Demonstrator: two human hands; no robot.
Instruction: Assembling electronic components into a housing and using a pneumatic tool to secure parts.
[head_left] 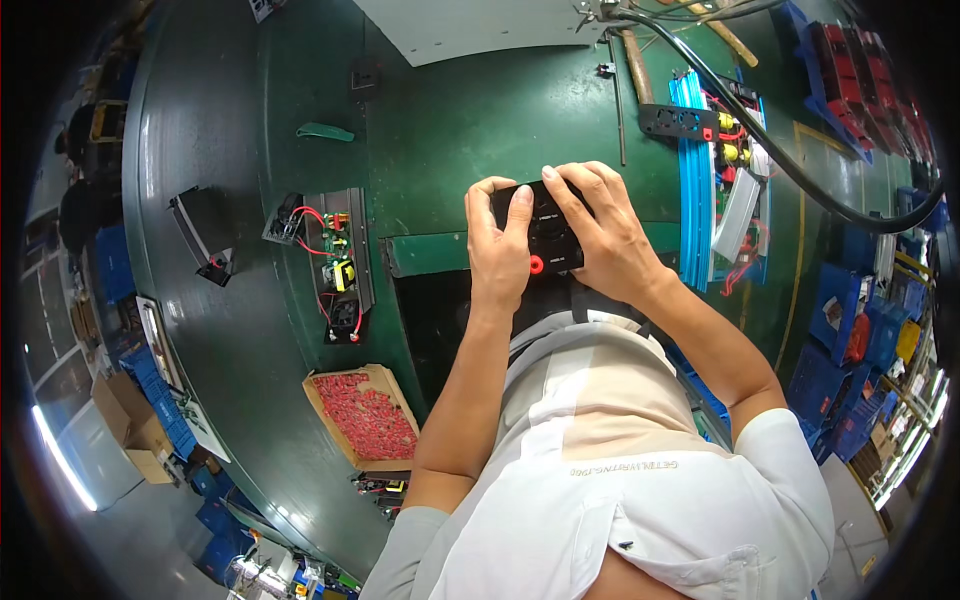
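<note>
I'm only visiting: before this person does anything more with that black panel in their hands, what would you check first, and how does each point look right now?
1. Both hands on the black panel: ok, left hand and right hand grip its ends.
2. Red knob uncovered: ok.
3. Panel held over the green workbench: ok.
4. Circuit board assembly apart from the hands: ok.
5. Box of red parts upright: ok.
6. Wiring behind the panel: cannot tell, hidden.

Dark green workbench (240, 120) across the view, glare on its top, blue bins (845, 370) stacked at right, cardboard boxes (130, 420) and blue crates (165, 395) on grey floor (110, 530) at left, bright strip light (60, 455) lower left.
</note>
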